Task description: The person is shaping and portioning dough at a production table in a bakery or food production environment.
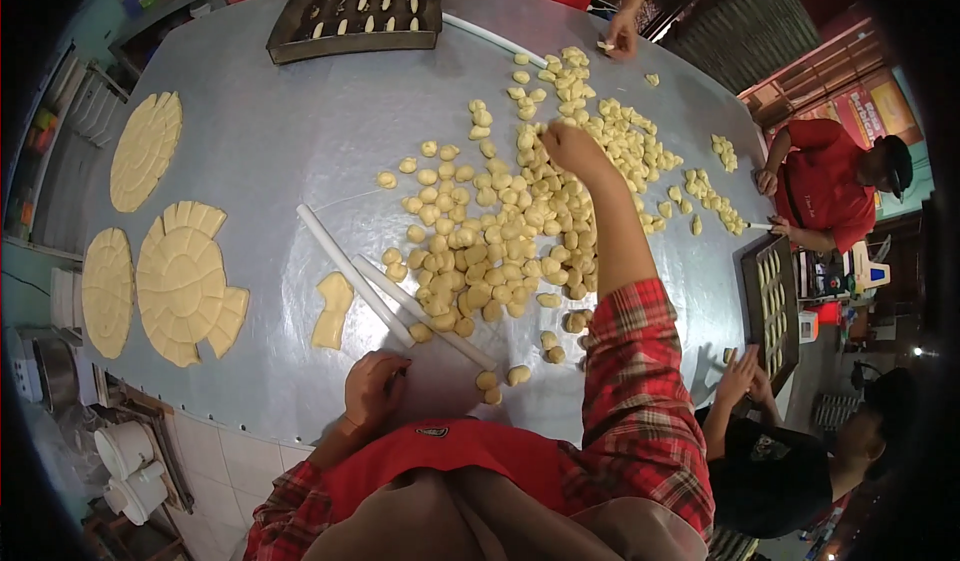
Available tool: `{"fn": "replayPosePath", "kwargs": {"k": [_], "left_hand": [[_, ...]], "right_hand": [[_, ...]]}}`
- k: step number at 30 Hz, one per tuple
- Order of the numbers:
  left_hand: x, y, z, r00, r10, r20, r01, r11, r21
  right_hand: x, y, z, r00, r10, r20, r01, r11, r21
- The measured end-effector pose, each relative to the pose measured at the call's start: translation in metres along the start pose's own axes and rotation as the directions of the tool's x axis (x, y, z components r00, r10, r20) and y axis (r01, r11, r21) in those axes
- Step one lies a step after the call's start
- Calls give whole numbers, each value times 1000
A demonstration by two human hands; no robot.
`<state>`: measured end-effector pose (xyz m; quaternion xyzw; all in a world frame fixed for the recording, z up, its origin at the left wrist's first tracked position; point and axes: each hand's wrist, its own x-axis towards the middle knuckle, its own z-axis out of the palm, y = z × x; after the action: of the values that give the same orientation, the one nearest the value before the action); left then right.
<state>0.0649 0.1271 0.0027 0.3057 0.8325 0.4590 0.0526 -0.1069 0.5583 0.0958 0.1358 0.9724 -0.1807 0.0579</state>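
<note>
My right arm stretches far over the table. At its end my right hand (pixel 572 149) is closed at the upper edge of a big heap of dough balls (pixel 500 223); its fingertips are hidden, so what it grips, if anything, does not show. Close to my body, my left hand (pixel 374 389) rests by the table's near edge with its fingers curled in and nothing visible in them. Just beyond it lie two white tubes (pixel 352 273), one beside the other, and a flat strip of dough (pixel 332 311). A few loose dough balls (pixel 518 375) sit near the front.
Flat dough sheets (pixel 182 286) scored into pieces lie at left. A dark tray (pixel 355 51) with shaped dough stands at the back; another tray (pixel 772 296) is at the right edge. Co-workers' hands (pixel 622 36) work at the far side and the right. Small dough pieces (pixel 630 136) spread rightward.
</note>
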Motion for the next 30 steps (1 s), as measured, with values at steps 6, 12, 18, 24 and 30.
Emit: {"fn": "replayPosePath", "kwargs": {"k": [6,12,18,24,30], "left_hand": [[1,-1,1,998,59,-38,-59,998,8],[2,1,0,999,32,-11,-32,999,-3],[12,8,4,990,100,-95,-101,995,-8],[152,41,36,947,319,47,-321,946,36],[245,50,82,941,199,273,-277,917,288]], "right_hand": [[-98,4,60,988,-156,-20,157,986,51],[-160,36,55,975,136,-177,4,784,621],[-225,37,33,989,124,86,-139,535,834],[-242,16,53,962,-73,-262,164,924,346],[-174,-30,77,973,53,-225,13,959,284]]}}
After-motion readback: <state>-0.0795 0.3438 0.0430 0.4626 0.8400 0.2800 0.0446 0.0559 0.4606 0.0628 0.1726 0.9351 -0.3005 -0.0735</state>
